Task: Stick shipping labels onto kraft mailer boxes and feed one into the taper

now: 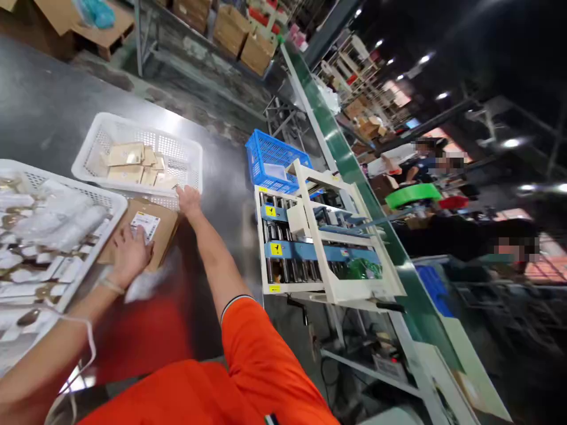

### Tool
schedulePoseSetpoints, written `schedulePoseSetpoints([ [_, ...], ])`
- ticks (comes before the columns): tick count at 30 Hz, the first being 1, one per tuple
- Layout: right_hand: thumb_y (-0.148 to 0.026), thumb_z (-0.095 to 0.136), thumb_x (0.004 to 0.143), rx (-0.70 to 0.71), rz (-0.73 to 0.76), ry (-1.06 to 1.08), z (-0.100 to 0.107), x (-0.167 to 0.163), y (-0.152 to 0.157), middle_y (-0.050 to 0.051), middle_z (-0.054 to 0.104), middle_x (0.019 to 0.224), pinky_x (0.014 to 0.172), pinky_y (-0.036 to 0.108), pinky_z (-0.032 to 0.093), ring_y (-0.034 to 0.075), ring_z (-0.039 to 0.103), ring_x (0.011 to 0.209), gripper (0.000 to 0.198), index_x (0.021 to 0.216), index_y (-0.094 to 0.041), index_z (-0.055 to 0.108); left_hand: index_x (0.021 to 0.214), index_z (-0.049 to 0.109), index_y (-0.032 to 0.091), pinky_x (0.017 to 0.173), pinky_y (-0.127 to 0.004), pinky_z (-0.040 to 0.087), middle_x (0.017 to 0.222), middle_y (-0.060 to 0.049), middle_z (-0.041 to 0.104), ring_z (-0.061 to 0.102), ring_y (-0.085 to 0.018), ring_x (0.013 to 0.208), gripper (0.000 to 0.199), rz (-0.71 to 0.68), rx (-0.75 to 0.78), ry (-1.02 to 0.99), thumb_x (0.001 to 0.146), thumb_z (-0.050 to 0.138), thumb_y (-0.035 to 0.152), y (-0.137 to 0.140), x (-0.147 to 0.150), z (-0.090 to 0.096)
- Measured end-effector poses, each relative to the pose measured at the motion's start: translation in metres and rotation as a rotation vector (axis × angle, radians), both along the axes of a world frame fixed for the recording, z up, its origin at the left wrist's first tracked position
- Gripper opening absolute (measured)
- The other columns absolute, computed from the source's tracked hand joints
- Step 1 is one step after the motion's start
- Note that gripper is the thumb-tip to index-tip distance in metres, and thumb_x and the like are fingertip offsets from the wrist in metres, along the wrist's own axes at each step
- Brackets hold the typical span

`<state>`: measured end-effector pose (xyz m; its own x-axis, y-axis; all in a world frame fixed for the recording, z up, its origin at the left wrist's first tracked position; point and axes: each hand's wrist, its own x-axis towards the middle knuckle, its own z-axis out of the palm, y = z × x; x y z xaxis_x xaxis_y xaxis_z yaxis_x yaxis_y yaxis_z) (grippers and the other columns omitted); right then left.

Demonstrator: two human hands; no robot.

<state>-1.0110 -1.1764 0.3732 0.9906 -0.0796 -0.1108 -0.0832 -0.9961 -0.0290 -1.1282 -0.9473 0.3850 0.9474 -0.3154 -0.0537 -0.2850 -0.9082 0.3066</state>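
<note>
My left hand [132, 255] lies with its fingers spread on a brown cardboard box [159, 237], beside the white printed label [145, 224]. A white plastic basket [198, 154] stands just behind the box, with several flat tan packets [126, 154] inside. My right hand [189, 202] is closed on the near right corner of that basket's rim; the fingertips are partly hidden. To the left, a larger white basket [116, 203] is full of small white-wrapped pieces [53, 236] and clear plastic bags. Some clear plastic film [148, 283] sits by the near edge of the box.
On the right is a carton-sealing machine [319, 236] with rollers, and a blue crate [257, 162] at its far end. A green conveyor belt [328, 136] runs behind it. A white cable [91, 336] hangs near my left forearm. People are in the background at right.
</note>
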Motion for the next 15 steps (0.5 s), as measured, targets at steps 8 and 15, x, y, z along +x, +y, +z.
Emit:
schedulePoseSetpoints([
  [8,-0.016,0.041,0.103,0.032,-0.089,-0.067,0.010,-0.120,-0.056,0.016,0.066,0.121,0.104,0.044,0.045,0.027,0.058,0.118,0.040,0.133,-0.023,0.066,0.146,0.060,0.014,0.114,-0.068,0.027,0.160,-0.031,0.028,0.026,-0.052,0.148,0.063,0.140,0.147,0.146,0.095,0.057,0.052,-0.011,-0.014,0.016],
  [15,-0.021,0.056,0.089,0.728,-0.377,-0.248,-0.071,-0.217,0.025,0.016,0.069,0.107,0.084,0.042,0.060,0.028,0.069,0.097,0.031,0.118,-0.014,0.063,0.154,0.055,0.019,0.111,-0.068,0.031,0.162,-0.027,0.029,0.020,-0.052,0.151,0.063,0.140,0.192,0.171,0.101,0.047,0.051,-0.035,-0.041,0.014],
])
